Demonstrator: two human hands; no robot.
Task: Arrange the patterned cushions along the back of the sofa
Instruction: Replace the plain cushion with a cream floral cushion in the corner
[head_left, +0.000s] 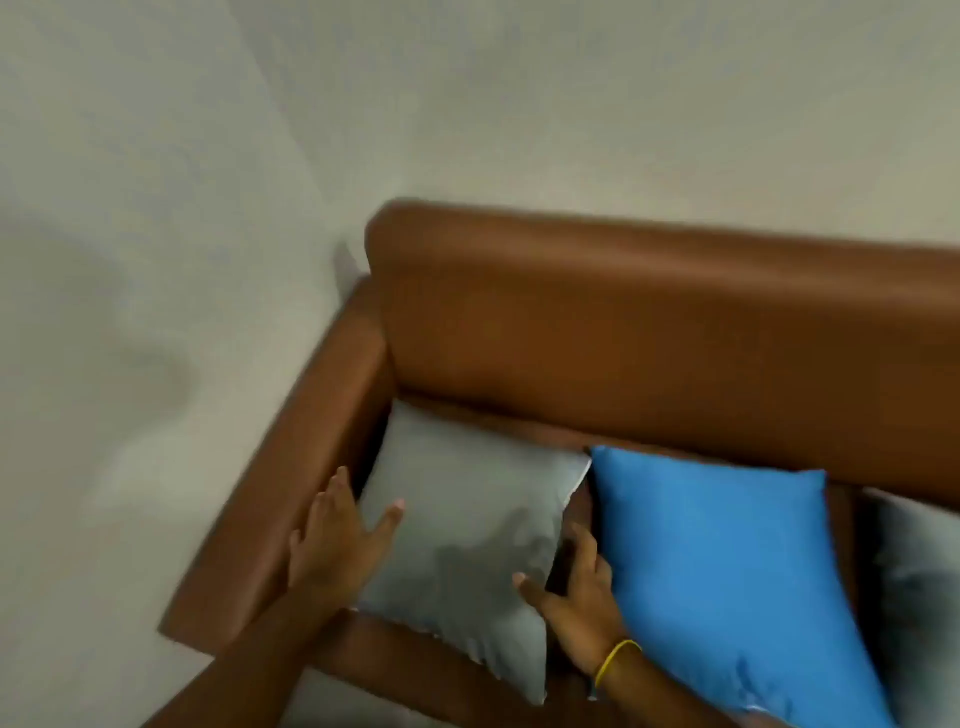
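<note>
Grey cushion (467, 525) between both hands — left hand (332, 540), right hand (576, 603).

Two grey cushions (467, 499), one blue cushion (727, 571)

Two bare forearms reach forward from the bottom edge. The left hand (332, 545) lies flat with fingers (337, 493) spread and thumb out. The right hand (574, 597), a yellow band (615, 660) on its wrist, has its fingers curled.

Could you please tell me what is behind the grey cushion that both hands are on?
Behind the grey cushion rises the brown sofa backrest, with the armrest alongside. The seat beneath is mostly covered.
</note>
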